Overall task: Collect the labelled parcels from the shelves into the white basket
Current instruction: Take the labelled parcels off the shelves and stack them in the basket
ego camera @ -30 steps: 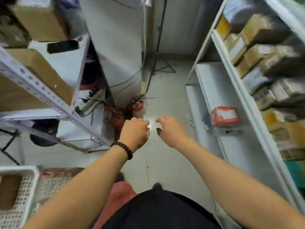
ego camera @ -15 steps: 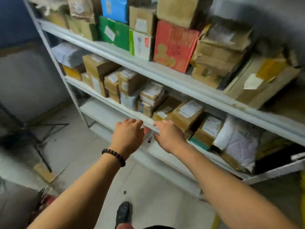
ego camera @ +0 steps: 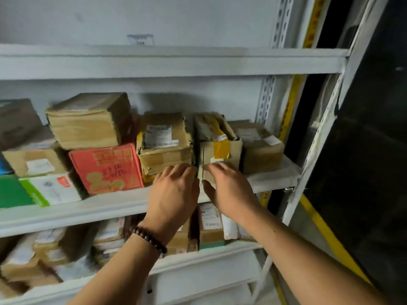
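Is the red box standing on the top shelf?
No, the red box stands on the middle shelf, one level below the top shelf.

Taped brown parcels [ego camera: 164, 148] crowd middle shelf [ego camera: 88, 208]; red box [ego camera: 105, 168] tilted left of them.

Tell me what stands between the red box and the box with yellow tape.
A labelled brown box stands there, as the head view shows.

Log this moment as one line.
left hand: open, at labelled box | right hand: open, at yellow-taped box | basket: not in view
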